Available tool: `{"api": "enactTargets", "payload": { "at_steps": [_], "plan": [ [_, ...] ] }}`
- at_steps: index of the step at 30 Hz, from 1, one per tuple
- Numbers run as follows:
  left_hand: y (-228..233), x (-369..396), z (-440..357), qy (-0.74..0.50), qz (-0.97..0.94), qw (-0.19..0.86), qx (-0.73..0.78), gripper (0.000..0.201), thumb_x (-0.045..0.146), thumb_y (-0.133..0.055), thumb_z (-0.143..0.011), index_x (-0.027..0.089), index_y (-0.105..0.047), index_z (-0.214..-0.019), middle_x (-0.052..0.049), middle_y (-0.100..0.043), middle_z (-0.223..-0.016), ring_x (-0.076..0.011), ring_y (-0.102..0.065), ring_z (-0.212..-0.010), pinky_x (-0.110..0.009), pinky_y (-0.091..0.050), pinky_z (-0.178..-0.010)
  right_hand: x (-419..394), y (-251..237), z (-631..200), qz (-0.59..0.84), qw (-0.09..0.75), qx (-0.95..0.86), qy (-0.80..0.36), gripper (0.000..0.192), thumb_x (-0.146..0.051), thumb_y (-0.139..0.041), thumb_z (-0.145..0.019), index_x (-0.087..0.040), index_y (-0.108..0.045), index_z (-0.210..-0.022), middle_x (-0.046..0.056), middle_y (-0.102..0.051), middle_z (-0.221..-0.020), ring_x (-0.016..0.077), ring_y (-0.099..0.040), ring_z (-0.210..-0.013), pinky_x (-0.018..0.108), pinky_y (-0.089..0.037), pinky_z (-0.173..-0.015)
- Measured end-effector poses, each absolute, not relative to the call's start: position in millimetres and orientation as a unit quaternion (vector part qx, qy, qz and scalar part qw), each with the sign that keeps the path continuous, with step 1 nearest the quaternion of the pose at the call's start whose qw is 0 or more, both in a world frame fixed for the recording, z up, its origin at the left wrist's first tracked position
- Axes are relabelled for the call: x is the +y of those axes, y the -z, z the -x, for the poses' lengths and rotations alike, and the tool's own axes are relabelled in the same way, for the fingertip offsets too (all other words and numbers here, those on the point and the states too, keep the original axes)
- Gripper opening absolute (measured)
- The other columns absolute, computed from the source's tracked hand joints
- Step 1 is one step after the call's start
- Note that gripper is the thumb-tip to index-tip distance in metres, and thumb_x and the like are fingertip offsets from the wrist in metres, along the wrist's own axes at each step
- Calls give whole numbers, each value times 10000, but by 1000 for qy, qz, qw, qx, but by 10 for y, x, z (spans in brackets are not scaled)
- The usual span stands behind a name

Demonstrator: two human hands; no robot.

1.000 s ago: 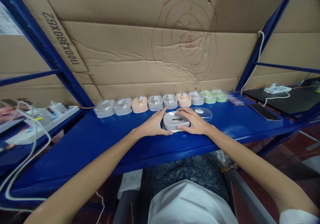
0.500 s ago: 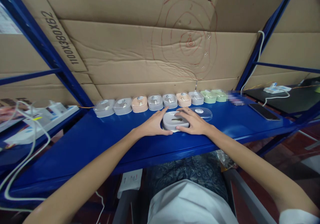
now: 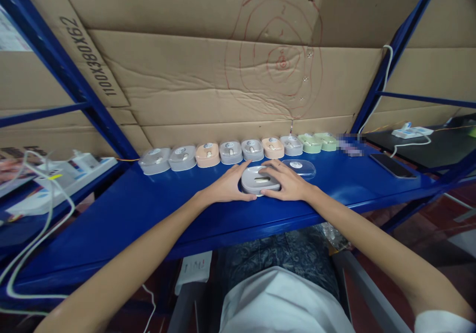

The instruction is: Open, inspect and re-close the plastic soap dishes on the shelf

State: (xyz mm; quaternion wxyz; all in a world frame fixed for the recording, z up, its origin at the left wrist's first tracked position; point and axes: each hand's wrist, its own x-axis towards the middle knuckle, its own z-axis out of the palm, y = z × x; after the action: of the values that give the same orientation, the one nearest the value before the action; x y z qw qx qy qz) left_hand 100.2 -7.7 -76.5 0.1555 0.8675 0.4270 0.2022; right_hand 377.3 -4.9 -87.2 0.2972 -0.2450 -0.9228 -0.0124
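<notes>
The left hand [image 3: 226, 188] lies on the blue metal surface [image 3: 148, 209] with its fingers loosely curled against the left side of a small grey plastic case with rounded corners [image 3: 257, 179]; the index finger stretches along the case's far left corner and the thumb rests at its near edge. The right hand [image 3: 288, 184] cups the same case from the right, fingers bent over its top right edge and thumb along the front. Both hands grip the grey case between them, and it sits on the surface just in front of the person, near the middle of the shelf's depth. A pale slot shows in the case's top.

Touching or just beside the right hand's far side lies a clear oval plastic lid with a small round sticker [image 3: 299, 166], flat on the surface.

Behind the hands, along the back edge, stands a row of similar small cases [image 3: 238, 151], set side by side: clear and grey at the left, a peach one, more grey, another peach, then grey and two pale green at the right end. The row runs against a wall of brown corrugated cardboard [image 3: 186, 85] marked with red scribbled circles.

Farther right, a black smartphone [image 3: 393, 166] lies flat on the surface, well apart from the hands. At the far left, white power strips with white cables [image 3: 63, 171] rest on a neighbouring shelf.
</notes>
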Motion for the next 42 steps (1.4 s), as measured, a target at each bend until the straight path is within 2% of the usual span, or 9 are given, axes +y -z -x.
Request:
{"api": "enactTargets", "payload": {
  "at_steps": [7, 21, 26, 30, 37, 42],
  "plan": [
    [757, -72, -1010, -208, -865, 160, 427, 1263, 647, -923, -685, 200, -329, -1706, -225, -477, -1681, -491, -465, -1543, -634, -378, -1266, -40, 880, -3773, 246, 294, -923, 16, 587, -604, -705, -986, -190, -638, -1396, 208, -592, -1453, 381, -586, -1372, 588, -521, -1165],
    [752, -74, -1012, -218, -867, 163, 419, 1193, 639, -935, -688, 184, -401, -1653, -230, -483, -1666, -466, -478, -1530, -614, -373, -1268, -22, 891, -3776, 247, 279, -928, 0, 579, -532, -709, -986, -164, -616, -1424, 204, -602, -1453, 373, -581, -1379, 557, -519, -1176],
    [724, -100, -1018, -227, -876, 156, 396, 975, 582, -927, -719, 219, -546, -1540, -167, -631, -1502, -422, -601, -1377, -590, -456, -1187, -28, 885, -3774, 250, 270, -930, -6, 547, -524, -691, -1002, -178, -630, -1421, 192, -608, -1450, 366, -587, -1367, 561, -524, -1165],
    [703, -100, -1017, -221, -888, 148, 376, 853, 587, -913, -744, 218, -617, -1454, -142, -673, -1424, -392, -610, -1337, -563, -473, -1163, -41, 883, -3764, 253, 261, -932, 0, 540, -530, -689, -1003, -178, -643, -1410, 197, -616, -1439, 376, -591, -1357, 574, -524, -1155],
    [735, -62, -1000, -221, -891, 140, 372, 872, 655, -877, -774, 239, -604, -1490, -136, -677, -1425, -397, -619, -1323, -579, -473, -1159, -30, 842, -3811, 246, 277, -929, -15, 593, -589, -661, -1023, -208, -601, -1473, 177, -623, -1485, 362, -576, -1415, 584, -512, -1185],
    [726, -81, -1004, -207, -887, 148, 386, 918, 656, -869, -776, 230, -570, -1532, -157, -626, -1518, -418, -566, -1422, -590, -430, -1220, 90, 666, -4160, 319, 301, -898, 14, 575, -585, -575, -1074, -236, -556, -1532, 165, -582, -1577, 353, -527, -1511, 602, -452, -1257]
  ]
}}
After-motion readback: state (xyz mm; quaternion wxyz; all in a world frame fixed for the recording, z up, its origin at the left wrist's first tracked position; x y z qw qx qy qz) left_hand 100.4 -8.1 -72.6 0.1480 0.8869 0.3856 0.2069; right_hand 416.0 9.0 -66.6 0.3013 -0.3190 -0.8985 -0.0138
